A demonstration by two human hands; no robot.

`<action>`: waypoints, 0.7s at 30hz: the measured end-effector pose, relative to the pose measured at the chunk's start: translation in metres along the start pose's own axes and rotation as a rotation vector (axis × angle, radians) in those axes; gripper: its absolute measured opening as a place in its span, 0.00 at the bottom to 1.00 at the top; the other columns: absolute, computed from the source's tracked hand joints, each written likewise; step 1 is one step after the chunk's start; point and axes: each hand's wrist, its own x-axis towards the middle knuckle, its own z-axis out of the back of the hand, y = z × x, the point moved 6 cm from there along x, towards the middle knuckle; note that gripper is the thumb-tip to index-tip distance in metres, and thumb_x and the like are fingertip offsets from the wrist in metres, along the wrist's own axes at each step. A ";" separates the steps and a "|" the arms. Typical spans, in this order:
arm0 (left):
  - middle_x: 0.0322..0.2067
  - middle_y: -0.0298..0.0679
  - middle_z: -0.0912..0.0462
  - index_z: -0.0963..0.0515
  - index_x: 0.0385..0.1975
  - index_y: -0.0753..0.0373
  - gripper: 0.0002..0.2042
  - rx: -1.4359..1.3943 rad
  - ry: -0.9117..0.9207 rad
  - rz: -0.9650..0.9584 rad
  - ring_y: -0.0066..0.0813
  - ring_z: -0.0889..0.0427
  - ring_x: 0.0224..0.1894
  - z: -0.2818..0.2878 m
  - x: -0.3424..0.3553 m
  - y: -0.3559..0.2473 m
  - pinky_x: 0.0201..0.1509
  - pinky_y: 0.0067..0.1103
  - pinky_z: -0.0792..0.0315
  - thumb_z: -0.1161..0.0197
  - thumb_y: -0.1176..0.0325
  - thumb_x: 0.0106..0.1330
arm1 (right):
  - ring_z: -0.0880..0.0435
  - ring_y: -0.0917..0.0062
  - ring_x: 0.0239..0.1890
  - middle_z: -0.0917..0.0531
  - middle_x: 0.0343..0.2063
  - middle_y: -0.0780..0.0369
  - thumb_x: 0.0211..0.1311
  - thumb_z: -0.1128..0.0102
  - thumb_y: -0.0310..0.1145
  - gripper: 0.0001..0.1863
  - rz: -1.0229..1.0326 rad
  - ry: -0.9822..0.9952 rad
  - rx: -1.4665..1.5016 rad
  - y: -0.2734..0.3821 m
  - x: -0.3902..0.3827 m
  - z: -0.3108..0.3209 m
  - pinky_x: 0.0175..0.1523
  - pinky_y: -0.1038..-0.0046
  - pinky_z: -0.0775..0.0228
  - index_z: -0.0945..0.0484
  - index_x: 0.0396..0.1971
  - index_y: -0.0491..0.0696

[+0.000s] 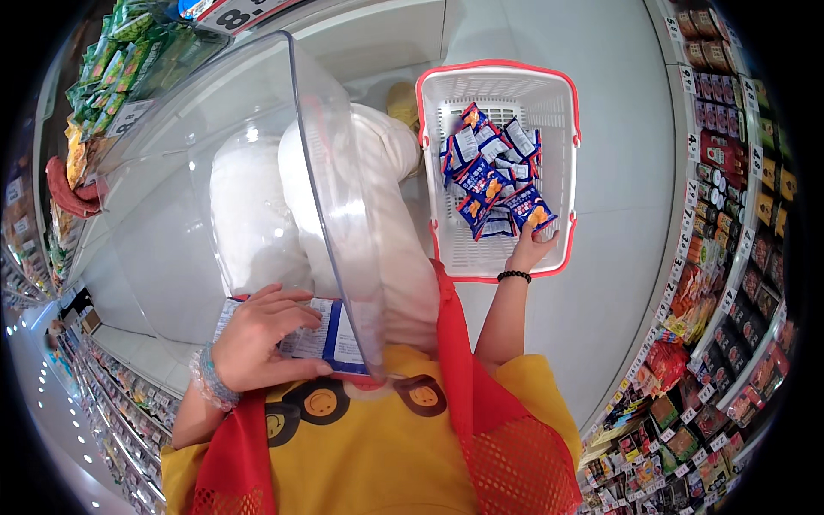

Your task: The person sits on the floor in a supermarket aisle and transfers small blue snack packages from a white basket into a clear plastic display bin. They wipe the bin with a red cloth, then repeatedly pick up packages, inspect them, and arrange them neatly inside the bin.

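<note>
Beyond the right grip [534, 249], along its right side: tall, curving store shelving [730, 300], stocked with colourful packaged goods. Under and around that grip: pale grey tiled floor [622, 249]. Beyond the left grip [266, 330], reaching well ahead of it: a large, transparent, curved plastic tub [302, 120], with legs in white trousers [369, 197] showing through and beside its wall. A possible tip or slide there, if nudged by a knee or by an uneven push from the left grip.

Around the right grip: a white, slatted plastic basket [549, 103] with a red rim, resting on the floor. Directly under the left grip: a flat, blue-and-white printed package [330, 335] (inside the tub or merely against it, hard to tell). Left grip relaxed, fingers spread over the package, not clenched.

Ahead and left of the right grip, within the basket: a loose heap of small, pillow-shaped, blue foil packets [481, 176]. At that grip's fingertips: one blue foil packet with orange pictures [528, 208]. Pinched or merely touched: cannot tell. Likeliest mishap: a packet sliding off the heap, from slick foil and uneven stacking. Smallest, behind the right grip: a black beaded bracelet [514, 275], liable to snag on the rim if dragged low.
</note>
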 end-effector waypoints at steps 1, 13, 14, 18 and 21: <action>0.33 0.42 0.21 0.25 0.29 0.64 0.21 -0.012 0.005 0.001 0.45 0.26 0.48 -0.002 0.000 0.002 0.55 0.43 0.40 0.29 0.56 0.40 | 0.25 0.76 0.39 0.25 0.39 0.57 0.52 0.46 0.19 0.31 -0.045 0.079 0.027 0.003 -0.010 -0.006 0.42 0.76 0.32 0.47 0.56 0.43; 0.35 0.42 0.20 0.24 0.30 0.64 0.21 -0.009 -0.001 -0.024 0.44 0.26 0.49 0.001 -0.008 0.006 0.57 0.42 0.41 0.30 0.55 0.42 | 0.33 0.84 0.27 0.27 0.25 0.71 0.53 0.39 0.35 0.08 -0.625 0.367 -0.164 -0.074 0.020 -0.075 0.37 0.78 0.41 0.28 0.30 0.51; 0.36 0.42 0.20 0.24 0.31 0.64 0.21 -0.011 -0.001 -0.023 0.44 0.26 0.49 0.000 -0.009 0.007 0.57 0.42 0.41 0.30 0.55 0.42 | 0.34 0.85 0.26 0.27 0.25 0.71 0.53 0.39 0.35 0.08 -0.657 0.368 -0.200 -0.077 0.020 -0.076 0.36 0.79 0.42 0.28 0.30 0.52; 0.37 0.43 0.21 0.24 0.33 0.64 0.22 -0.032 0.006 -0.024 0.46 0.27 0.50 -0.003 -0.014 0.013 0.57 0.42 0.42 0.31 0.56 0.43 | 0.31 0.86 0.20 0.24 0.22 0.68 0.51 0.37 0.32 0.08 -0.629 0.307 -0.149 -0.062 0.014 -0.080 0.27 0.84 0.41 0.24 0.29 0.45; 0.36 0.47 0.22 0.25 0.35 0.66 0.23 -0.017 -0.011 -0.094 0.46 0.26 0.47 0.000 -0.015 0.009 0.54 0.38 0.38 0.32 0.55 0.45 | 0.30 0.87 0.21 0.23 0.22 0.69 0.51 0.38 0.31 0.07 -0.362 0.284 -0.064 -0.014 -0.002 -0.081 0.27 0.85 0.41 0.24 0.28 0.45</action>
